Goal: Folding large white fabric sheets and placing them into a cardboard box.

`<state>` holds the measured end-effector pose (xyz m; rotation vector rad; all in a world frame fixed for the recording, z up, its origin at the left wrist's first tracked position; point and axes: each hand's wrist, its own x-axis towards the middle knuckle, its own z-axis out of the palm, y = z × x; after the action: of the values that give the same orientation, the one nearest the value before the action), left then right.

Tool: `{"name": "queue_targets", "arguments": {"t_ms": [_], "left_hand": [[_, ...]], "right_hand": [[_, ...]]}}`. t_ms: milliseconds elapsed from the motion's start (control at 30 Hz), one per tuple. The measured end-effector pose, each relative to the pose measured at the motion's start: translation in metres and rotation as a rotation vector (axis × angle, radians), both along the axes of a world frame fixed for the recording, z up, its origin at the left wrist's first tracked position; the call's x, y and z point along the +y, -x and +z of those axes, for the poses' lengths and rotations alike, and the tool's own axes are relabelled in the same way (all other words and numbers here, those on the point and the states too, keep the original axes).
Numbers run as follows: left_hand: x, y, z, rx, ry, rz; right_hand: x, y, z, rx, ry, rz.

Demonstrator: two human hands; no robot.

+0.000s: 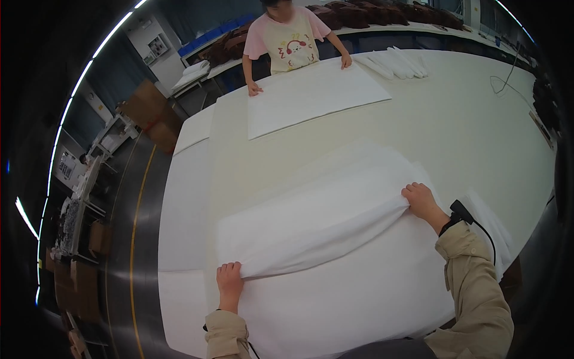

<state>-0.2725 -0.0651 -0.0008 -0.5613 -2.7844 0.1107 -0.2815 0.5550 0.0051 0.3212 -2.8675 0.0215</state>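
A thin white fabric sheet (318,215) stretches between my two hands, its near edge sagging slightly in the middle. My left hand (230,282) grips the left corner of that edge, and my right hand (420,200) pinches the right corner. The far part of the sheet looks blurred and partly see-through over the pale tabletop. Beneath and nearer to me lies another white sheet or stack (350,300), which reaches the table's near edge. My fingertips are partly hidden by the fabric folds.
Across the large pale table (466,116), a person (291,40) holds a flat white sheet (318,98). White rolled or folded pieces (397,63) lie beside it. More white fabric (486,220) sits by my right forearm. A cable (511,85) crosses the far right; cardboard boxes (150,112) stand left.
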Motion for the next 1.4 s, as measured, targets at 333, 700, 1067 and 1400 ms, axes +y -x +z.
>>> {"name": "queue_targets", "arguments": {"t_ms": [333,700,1067,1400], "left_hand": [[-0.016,-0.176,0.029,-0.441,-0.009,-0.175],[-0.003,-0.185,0.043,-0.479,-0.116,-0.357],[-0.017,-0.209,0.005,-0.261,-0.22,-0.219],[0.014,-0.192,0.009,-0.154,-0.169,0.012]], "right_hand": [[0.026,-0.232,0.015,-0.469,0.112,0.042],[0.017,-0.236,0.047,-0.507,-0.028,0.293],[0.022,-0.246,0.006,0.037,-0.038,0.296],[0.004,-0.215,0.012,0.067,-0.069,0.225]]}}
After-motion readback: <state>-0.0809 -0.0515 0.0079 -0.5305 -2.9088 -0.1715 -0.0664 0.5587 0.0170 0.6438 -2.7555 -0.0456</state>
